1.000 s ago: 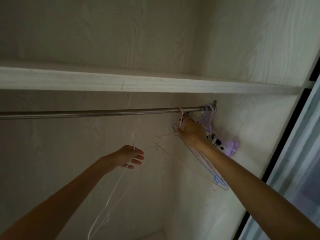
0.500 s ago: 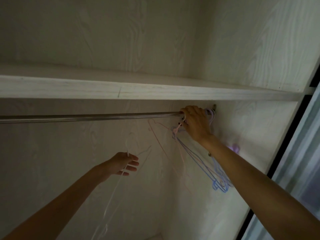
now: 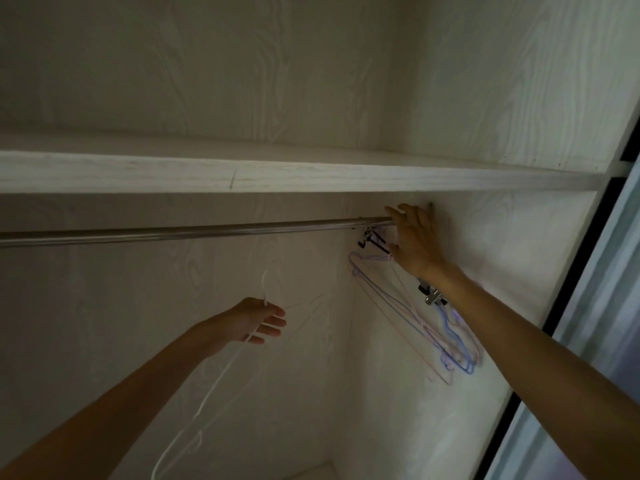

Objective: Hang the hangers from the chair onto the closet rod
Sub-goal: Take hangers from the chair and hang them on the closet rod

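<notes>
Glossy smooth metal closet rod (image 3: pixel 194 232), matt pale wood-grain shelf (image 3: pixel 277 176) and closet walls (image 3: pixel 173 71), thin smooth white hanger (image 3: pixel 221 372), pink and blue wire-thin hangers (image 3: pixel 408 320)

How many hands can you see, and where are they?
2. The left hand is low in the closet, holding a white hanger. The right hand is up at the right end of the rod, above the colored hangers.

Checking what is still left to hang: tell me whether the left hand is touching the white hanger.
Touching. The head view shows the left hand with the white hanger passing between its fingers, the hook rising above them and the frame hanging below, clear of the closet rod.
</notes>
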Motion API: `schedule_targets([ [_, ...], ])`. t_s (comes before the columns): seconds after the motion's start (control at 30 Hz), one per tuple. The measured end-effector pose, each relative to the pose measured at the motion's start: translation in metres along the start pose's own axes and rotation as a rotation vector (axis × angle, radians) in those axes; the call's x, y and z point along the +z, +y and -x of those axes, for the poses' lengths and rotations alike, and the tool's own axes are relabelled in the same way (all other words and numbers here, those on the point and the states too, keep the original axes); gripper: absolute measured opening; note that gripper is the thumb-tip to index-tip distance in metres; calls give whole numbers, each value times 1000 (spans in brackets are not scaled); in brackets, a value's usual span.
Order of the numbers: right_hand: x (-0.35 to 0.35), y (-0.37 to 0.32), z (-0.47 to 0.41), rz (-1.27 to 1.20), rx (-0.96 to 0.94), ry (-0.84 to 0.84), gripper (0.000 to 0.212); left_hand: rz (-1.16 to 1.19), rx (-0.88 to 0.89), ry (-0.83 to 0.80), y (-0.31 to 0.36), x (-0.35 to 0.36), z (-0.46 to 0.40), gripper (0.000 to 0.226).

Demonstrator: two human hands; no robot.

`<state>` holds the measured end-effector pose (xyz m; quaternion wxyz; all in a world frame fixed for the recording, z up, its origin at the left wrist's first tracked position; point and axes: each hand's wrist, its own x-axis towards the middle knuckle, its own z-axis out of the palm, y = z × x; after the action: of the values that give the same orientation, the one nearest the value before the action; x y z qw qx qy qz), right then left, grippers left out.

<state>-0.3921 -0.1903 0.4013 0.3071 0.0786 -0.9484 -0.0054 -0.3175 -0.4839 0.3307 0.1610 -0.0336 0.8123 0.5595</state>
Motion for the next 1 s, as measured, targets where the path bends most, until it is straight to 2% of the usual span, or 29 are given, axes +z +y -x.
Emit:
schedule_targets([
  [0.07, -6, -20, 16, -156, -50, 51, 46, -41, -14, 1, 7, 7, 4, 31],
  [0.1, -9, -32, 29, -253, -72, -11, 33, -80, -22, 5, 10, 11, 6, 35],
  [0.17, -10, -55, 54, -383, -126, -282, 18, -123, -18, -16, 17, 18, 8, 38],
  [0.23, -8, -73, 76, -555, -142, -596, 19, -90, -15, -63, 20, 25, 8, 35],
  [0.3, -5, -88, 93, -717, -87, -837, 27, -56, -30, -78, 24, 37, 10, 34],
  [0.37, -3, -97, 104, -787, 2, -968, 35, -85, -44, -55, 30, 54, 13, 40],
  [0.43, -2, -100, 111, -870, 76, -1024, 37, -121, -30, -26, 38, 71, 16, 41],
  [0.53, -4, -97, 121, -1039, 175, -1027, 21, -160, 71, 33, 45, 89, 14, 38],
  [0.63, -10, -92, 128, -1122, 219, -927, 9, -212, 152, 42, 50, 96, 9, 33],
  [0.73, -20, -81, 121, -1098, 259, -796, 15, -405, 216, 6, 64, 87, 18, 38],
  [0.77, -22, -76, 116, -1093, 271, -759, 18, -482, 262, 73, 67, 80, 22, 43],
  [0.8, -25, -70, 110, -1104, 279, -719, 20, -557, 320, 209, 72, 71, 28, 47],
  [0.9, -29, -55, 88, -1131, 296, -592, 28, -802, 650, 715, 79, 39, 40, 40],
  [0.93, -31, -53, 79, -1130, 301, -557, 31, -918, 726, 818, 78, 27, 37, 41],
  [1.0, -31, -53, 65, -1116, 310, -518, 32, -1167, 686, 855, 75, 8, 28, 52],
])
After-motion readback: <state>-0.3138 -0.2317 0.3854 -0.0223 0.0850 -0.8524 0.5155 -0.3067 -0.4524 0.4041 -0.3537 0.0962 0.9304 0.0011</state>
